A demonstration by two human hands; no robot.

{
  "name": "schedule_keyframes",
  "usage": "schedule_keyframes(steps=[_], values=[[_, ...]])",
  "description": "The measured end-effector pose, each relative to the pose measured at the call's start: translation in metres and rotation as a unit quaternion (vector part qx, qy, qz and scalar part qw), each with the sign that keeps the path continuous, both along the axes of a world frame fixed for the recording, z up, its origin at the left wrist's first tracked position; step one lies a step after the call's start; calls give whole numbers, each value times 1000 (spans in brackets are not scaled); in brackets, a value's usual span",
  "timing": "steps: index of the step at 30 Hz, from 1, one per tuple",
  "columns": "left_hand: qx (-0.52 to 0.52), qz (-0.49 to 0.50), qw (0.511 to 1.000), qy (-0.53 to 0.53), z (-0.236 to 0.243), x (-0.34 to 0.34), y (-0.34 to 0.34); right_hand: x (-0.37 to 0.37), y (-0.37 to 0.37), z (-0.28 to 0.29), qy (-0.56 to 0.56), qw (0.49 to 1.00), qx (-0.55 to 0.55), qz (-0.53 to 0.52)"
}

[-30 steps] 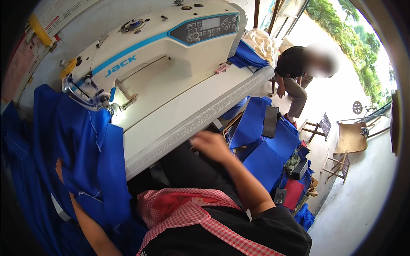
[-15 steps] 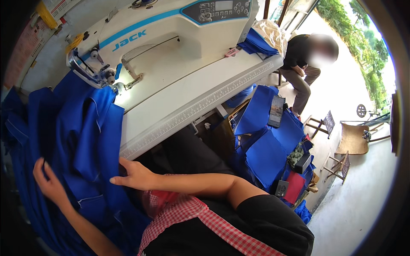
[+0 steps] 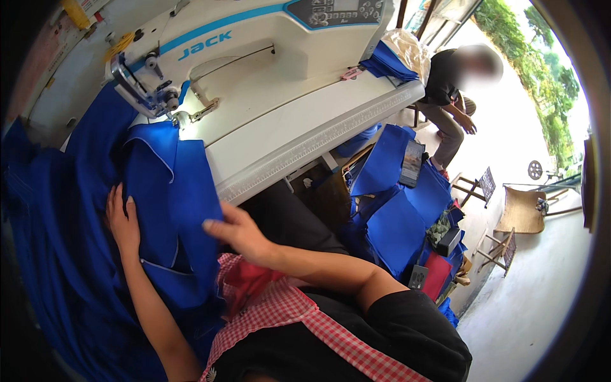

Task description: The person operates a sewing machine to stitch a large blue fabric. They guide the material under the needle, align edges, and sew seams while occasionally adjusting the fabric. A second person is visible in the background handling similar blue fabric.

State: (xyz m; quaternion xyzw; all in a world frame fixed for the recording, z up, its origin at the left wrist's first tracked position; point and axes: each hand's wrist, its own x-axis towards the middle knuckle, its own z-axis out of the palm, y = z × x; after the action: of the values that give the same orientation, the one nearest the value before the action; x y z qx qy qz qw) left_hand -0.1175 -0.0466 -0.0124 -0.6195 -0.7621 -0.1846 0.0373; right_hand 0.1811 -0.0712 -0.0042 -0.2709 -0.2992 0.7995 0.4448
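Note:
Blue fabric (image 3: 181, 210), with pale stitched lines and what looks like a pocket, runs down from the sewing machine (image 3: 280, 70). Its top end lies beneath the lit needle area, where the presser foot (image 3: 180, 118) shows small. Flat on the cloth rests my left hand (image 3: 123, 219), fingers stretched out and slightly apart. At the cloth's right edge is my right hand (image 3: 238, 235), thumb pointing left over the fabric and apart from the forefinger. Its other fingers are partly hidden and slightly blurred.
A ruler strip (image 3: 318, 143) edges the white machine table. To the right, stacked blue cut pieces (image 3: 394, 226) carry a phone (image 3: 412, 164) and small boxes. A person (image 3: 449, 102) sits beyond, near folding stools (image 3: 503, 251). More blue cloth (image 3: 389, 63) sits at the table's far end.
My left hand has come right and up onto the cloth. The fabric has shifted right and lies smoother, my right hand moving along its edge. The seated person's forearm has moved outward.

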Motion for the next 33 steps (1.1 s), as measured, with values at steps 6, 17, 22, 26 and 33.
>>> schedule_keyframes(steps=[6, 17, 22, 26, 33], values=[[-8, 33, 990, -140, 24, -12, -14, 14, -42, -57, -238, 944, 91, 209], [-22, 112, 992, 49, 67, -1, 10, 132, 57, -11, -423, 865, 266, 54], [74, -260, 961, 62, 64, 113, 43, 50, 100, 35, -488, 811, 315, -70], [77, -235, 968, -43, 19, 135, 68, 8, 108, 24, -573, 666, 447, -167], [100, -211, 969, -82, 14, 132, 47, 13, 99, 16, -582, 629, 485, -173]])
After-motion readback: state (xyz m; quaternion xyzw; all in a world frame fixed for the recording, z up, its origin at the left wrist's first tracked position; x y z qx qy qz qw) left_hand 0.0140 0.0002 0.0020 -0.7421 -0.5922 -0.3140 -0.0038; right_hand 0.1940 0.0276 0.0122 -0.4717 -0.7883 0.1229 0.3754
